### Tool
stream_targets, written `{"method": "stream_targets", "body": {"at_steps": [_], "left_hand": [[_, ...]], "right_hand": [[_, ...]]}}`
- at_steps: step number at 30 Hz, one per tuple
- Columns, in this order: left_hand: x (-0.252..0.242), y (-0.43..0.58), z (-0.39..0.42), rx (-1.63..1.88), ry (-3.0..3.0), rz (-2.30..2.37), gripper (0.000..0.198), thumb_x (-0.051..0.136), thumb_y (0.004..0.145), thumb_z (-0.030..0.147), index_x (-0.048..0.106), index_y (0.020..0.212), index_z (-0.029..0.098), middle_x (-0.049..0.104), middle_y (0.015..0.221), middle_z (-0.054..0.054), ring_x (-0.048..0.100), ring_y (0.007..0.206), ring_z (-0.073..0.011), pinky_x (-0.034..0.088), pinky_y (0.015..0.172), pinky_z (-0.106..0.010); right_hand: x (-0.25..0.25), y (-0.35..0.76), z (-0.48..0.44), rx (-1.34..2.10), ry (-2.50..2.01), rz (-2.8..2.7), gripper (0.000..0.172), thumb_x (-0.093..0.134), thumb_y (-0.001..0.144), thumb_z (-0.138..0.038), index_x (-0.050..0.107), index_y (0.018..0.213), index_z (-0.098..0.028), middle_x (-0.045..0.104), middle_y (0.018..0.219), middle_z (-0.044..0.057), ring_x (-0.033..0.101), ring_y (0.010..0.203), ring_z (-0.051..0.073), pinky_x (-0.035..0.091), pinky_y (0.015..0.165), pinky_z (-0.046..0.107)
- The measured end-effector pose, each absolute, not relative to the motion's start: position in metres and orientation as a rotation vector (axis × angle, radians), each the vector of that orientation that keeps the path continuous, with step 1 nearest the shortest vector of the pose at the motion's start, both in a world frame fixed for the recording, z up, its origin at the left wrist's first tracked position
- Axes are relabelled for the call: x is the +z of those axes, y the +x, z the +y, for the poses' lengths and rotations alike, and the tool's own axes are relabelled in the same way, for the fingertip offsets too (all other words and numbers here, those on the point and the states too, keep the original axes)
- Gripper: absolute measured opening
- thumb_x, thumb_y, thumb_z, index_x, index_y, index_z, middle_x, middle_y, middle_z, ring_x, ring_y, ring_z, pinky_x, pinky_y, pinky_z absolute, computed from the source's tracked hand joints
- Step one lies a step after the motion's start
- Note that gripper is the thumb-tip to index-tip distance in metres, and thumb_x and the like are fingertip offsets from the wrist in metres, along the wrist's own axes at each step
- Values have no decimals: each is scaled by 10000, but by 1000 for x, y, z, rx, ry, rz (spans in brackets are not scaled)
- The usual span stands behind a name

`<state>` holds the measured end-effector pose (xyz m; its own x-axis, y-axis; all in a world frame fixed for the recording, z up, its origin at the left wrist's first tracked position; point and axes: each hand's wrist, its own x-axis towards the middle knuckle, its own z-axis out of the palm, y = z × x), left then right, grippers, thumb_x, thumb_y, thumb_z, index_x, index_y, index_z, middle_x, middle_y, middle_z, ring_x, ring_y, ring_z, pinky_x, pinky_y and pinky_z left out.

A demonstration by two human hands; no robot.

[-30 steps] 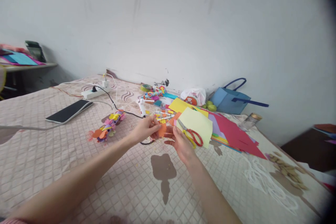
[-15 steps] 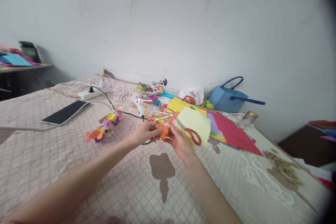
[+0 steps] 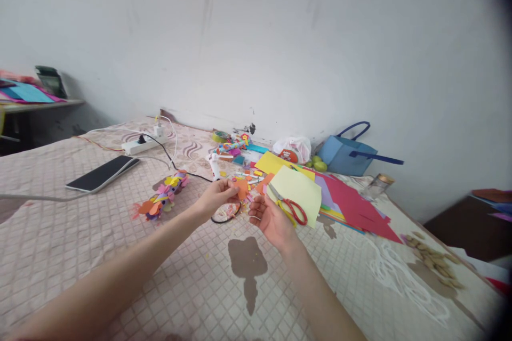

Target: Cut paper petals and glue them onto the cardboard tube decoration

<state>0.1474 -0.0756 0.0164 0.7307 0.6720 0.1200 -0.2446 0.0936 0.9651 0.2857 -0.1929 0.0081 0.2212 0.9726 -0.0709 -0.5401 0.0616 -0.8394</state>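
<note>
Pinched in my left hand (image 3: 218,198) is a small piece of orange paper (image 3: 241,189). My right hand (image 3: 274,221) is apart from it, palm turned up with the fingers loosely curled and nothing in them. Just beyond my right hand, scissors (image 3: 294,210) with red and yellow handles lie on a pale yellow sheet of paper (image 3: 306,189). Paper scraps (image 3: 254,175) in several colours are scattered behind my hands, beside a white glue gun (image 3: 215,166) with a black cord. Left of my left hand lies a decoration covered in colourful paper petals (image 3: 162,197).
A power strip (image 3: 144,144) and a black tablet-like device (image 3: 102,173) are at the left. Coloured sheets (image 3: 356,202), a blue bag (image 3: 348,154), a glass jar (image 3: 378,185), white cord (image 3: 400,277) and peanut-like pods (image 3: 434,261) are at the right.
My right hand has let go of the orange paper and moved away, its fingers loosening. My left hand keeps the paper and has shifted slightly left.
</note>
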Motion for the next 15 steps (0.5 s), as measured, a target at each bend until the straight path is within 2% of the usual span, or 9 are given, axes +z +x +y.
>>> {"method": "stream_targets", "body": {"at_steps": [11,15], "left_hand": [[25,144,-81,682,1284,242,269,641,730,343,461,715,143,615,679,0,597,613,-102,500,687,-283],[29,142,-85,688,1313,208,280,633,736,365,467,739,139,626,693,-10,600,608,-102,496,653,-260]], "right_hand": [[4,282,-192,1346,-810,-618,238,596,777,-395,628,771,-159,635,692,11,578,582,109,456,547,233],[2,281,-192,1355,-805,-632,234,611,766,-390,628,781,-157,640,690,11,579,578,109,451,535,231]]}}
